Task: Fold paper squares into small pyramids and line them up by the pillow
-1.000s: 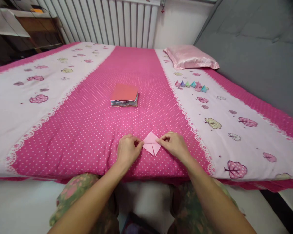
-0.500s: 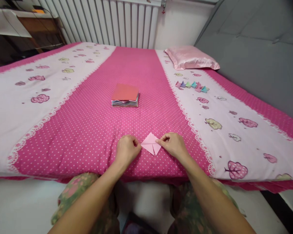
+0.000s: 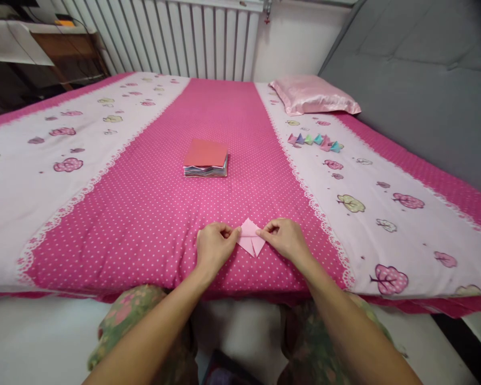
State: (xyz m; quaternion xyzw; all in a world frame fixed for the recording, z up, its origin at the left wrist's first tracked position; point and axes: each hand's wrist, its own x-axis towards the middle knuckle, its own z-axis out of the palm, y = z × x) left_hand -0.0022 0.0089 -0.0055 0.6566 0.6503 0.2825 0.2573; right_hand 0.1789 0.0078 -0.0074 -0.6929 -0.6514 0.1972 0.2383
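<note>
The left hand [image 3: 215, 245] has come inward over the last half second: its thumb was out at the tip of the left corner and now lies over that corner of the pink paper [image 3: 249, 245], covering part of it. The right hand [image 3: 285, 239] has stayed almost where it was, thumb on the right edge. Both hands now have thumb and forefinger pinched on the paper, one at each side, though the fingertips underneath are hidden. The change suggests that the left side is being gripped or pressed again, while the right hand seems to steady the piece. The paper lies near the front edge of the bed, between the hands, a folded diamond with a crease across it and a slit running down to its lower point. The bedspread [image 3: 144, 203] has a dotted pink middle band, with white tree-print strips on both sides, and shows small wrinkles by the left hand. Farther back sits a stack of paper [image 3: 206, 153], red sheet on top; to the right, six small folded shapes [image 3: 318, 139] stand in a row. Beyond are a satin pillow [image 3: 313, 95], a grey headboard [image 3: 409, 80] and a white radiator [image 3: 192, 37].
</note>
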